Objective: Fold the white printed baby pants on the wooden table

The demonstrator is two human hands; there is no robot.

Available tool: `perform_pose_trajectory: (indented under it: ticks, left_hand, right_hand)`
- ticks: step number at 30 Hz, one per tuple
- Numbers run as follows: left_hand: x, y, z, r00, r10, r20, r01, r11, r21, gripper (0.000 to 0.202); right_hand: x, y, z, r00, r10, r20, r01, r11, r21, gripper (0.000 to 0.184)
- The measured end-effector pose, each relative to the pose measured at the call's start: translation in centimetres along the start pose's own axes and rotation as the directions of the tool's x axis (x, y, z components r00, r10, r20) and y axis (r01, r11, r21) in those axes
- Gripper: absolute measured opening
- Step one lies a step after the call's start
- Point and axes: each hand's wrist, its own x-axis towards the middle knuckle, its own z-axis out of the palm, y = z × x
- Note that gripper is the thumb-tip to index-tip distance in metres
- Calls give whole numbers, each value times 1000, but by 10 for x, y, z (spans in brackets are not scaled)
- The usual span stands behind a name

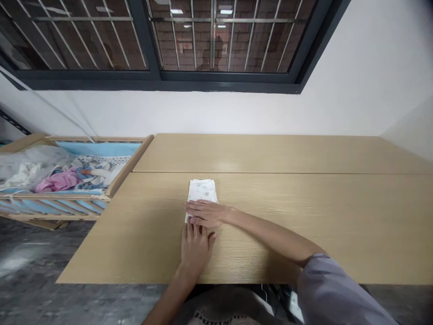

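A small white folded cloth with a faint print lies flat on the wooden table. Across its middle rests my right hand, palm down with the fingers stretched out to the left. My left hand lies just below, its fingers extended and their tips at the cloth's near edge, close under the right hand. Neither hand grips anything. The near part of the cloth is hidden beneath my hands.
To the left stands a wooden crib with light blue lining, holding pink and white cloths and a plastic bag. A seam runs along the table. Behind it are a white wall and a barred window.
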Motion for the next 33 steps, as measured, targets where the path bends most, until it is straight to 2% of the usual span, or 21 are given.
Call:
perform_pose_trajectory:
  ticks: [3,6,9,13,16,20,22,24,26,28,31,33]
  left_hand:
    - [2,-2,-1,1000,1,6,-1,1000,7,49]
    - [1,-5,-1,1000,6,13,-6,1000,-9,57]
    - [-1,-7,-1,1000,3,20,-3,1000,-26,57]
    - [0,-5,-3,999,10,40,-9,1000,-4,57]
    - [2,-4,-7,999,18,43,-19,999,28,55]
    - [7,-19,-11,999,43,25,-42,999,-25,46]
    - [12,-36,-13,995,89,49,-83,990,-118,36]
    - [18,-57,-16,985,159,72,-139,964,-227,31]
    - [23,-77,-18,976,208,62,-182,939,-291,30]
    - [28,-91,-18,975,217,44,-197,939,-284,31]
    - [33,-101,-16,973,224,47,-206,947,-247,31]
    - [36,-101,-15,970,235,55,-215,945,-246,31]
  right_hand:
    - [4,27,7,996,86,-2,-86,995,-40,59]
    - [7,55,-2,981,188,-36,-190,979,-78,62]
    - [9,77,-13,971,233,-60,-238,968,-84,64]
    - [12,94,-21,956,271,-112,-281,956,-87,61]
    - [12,96,-26,948,292,-128,-304,948,-93,61]
    - [0,76,-38,926,308,-218,-320,947,-23,63]
    - [-13,56,-43,904,314,-289,-326,945,7,59]
    - [-29,33,-44,895,292,-337,-302,953,24,47]
    - [-47,11,-39,906,252,-341,-260,965,25,35]
    - [-64,-7,-30,923,227,-310,-241,970,-7,31]
    - [-82,-22,-14,936,227,-269,-258,962,-87,33]
    - [-88,-25,-5,930,239,-280,-279,954,-113,31]
